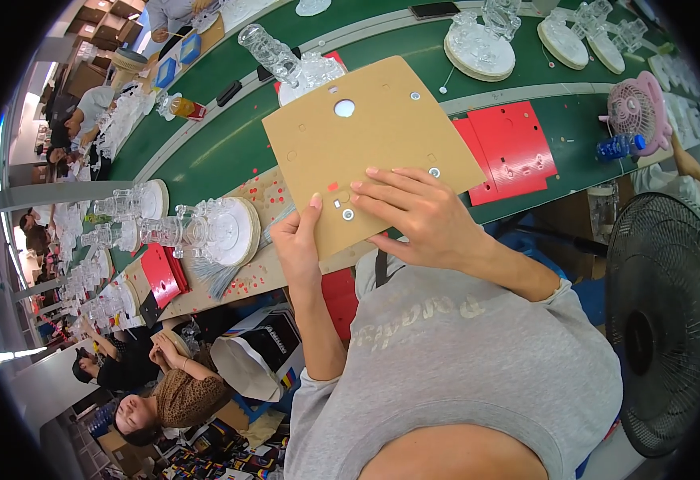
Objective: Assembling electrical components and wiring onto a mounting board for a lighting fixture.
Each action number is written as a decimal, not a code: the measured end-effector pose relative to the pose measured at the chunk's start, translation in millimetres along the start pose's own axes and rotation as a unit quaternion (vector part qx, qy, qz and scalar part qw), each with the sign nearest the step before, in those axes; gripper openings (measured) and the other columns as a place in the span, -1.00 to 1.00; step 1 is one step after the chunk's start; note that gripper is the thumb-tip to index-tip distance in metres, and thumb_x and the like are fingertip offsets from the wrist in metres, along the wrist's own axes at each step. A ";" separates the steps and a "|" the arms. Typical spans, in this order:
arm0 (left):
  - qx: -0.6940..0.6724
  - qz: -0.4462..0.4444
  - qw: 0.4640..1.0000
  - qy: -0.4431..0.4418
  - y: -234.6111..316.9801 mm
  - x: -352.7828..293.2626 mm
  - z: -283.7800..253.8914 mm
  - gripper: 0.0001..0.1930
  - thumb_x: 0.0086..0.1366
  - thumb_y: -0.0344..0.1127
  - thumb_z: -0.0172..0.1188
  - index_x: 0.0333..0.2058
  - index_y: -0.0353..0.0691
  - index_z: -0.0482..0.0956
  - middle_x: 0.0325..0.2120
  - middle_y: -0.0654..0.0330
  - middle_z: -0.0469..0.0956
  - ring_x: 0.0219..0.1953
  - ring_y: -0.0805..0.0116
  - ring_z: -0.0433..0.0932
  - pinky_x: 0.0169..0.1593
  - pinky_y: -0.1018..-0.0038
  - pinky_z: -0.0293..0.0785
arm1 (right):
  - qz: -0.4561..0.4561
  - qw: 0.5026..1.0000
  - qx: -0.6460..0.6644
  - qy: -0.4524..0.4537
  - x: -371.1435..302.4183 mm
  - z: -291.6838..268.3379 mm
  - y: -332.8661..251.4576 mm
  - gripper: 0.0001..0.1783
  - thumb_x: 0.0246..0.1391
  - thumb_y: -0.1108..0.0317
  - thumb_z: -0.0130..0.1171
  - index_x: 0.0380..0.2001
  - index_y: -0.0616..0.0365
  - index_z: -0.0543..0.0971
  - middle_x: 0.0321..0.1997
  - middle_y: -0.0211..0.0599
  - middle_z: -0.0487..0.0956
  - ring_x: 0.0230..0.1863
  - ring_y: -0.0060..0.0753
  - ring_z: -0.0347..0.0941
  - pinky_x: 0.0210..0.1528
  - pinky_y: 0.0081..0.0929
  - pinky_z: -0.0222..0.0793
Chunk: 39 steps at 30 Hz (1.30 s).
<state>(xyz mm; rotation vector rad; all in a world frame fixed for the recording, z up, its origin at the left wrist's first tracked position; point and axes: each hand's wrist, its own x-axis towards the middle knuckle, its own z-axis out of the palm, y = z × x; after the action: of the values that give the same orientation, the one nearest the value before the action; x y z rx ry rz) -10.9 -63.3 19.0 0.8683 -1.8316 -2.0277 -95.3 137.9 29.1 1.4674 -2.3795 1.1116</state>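
Board (370, 144), tan and flat, sits in both hands above the wearer's lap, tilted, its far edge over the green table (234, 148). Left hand (294, 240): thumb on the upper face at the near-left edge, a pinch by the look of it; fingers behind, unseen. Right hand (410, 212): fingers nearly straight, laid across the near part of the face; thumb low by the near edge, whether under it I cannot tell.

Red patch (333, 186) between left thumb and right fingertips; round hole (344, 108) well beyond both.

Handling: best to pinch the edge firmly with the left, spread right-hand pressure flat, and back the sheet from below; a poke near a cut-out could crease it.

Outward: red sheets (514, 152) beyond the right fingers; clear glassy piece (222, 232) on a round base, left of the left fingers; pink fan (638, 112) far right.
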 end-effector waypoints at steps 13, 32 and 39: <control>0.175 0.113 0.977 -0.052 25.9 36.1 6.5 -0.34 0.25 -0.46 0.33 0.34 -0.25 0.38 0.05 -0.04 0.61 0.03 0.31 0.60 0.14 0.37 0.50 | -0.015 0.994 0.064 -0.090 3.6 -17.6 1.3 -0.42 -0.03 0.17 0.45 0.10 0.05 0.62 0.23 -0.33 0.58 0.33 -0.21 0.43 0.37 -0.11 0.28; 0.181 0.117 0.976 -0.019 17.5 33.6 6.2 -0.40 0.30 -0.36 0.31 0.32 -0.16 0.44 0.08 -0.04 0.59 0.07 0.31 0.58 0.18 0.41 0.45 | 0.255 0.960 0.075 -0.093 38.2 -26.2 81.5 -0.04 0.01 -0.06 0.41 0.44 -0.07 0.27 0.61 -0.28 0.04 0.55 -0.07 0.07 0.48 -0.15 0.15; 0.581 0.366 0.715 0.130 41.2 -0.8 15.8 -0.30 0.23 -0.22 0.38 0.34 -0.11 0.40 0.19 -0.15 0.45 0.28 -0.03 0.39 0.32 0.09 0.24 | 0.252 0.958 0.122 -0.065 33.2 -17.3 89.7 -0.10 -0.03 0.00 0.45 0.39 -0.10 0.36 0.62 -0.33 0.02 0.52 -0.05 0.14 0.44 -0.16 0.22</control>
<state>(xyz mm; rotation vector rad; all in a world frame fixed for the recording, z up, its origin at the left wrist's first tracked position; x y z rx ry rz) -27.4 -56.8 59.3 0.4162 -2.5745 -0.1194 -190.2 148.0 10.5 1.0346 -2.8960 1.5009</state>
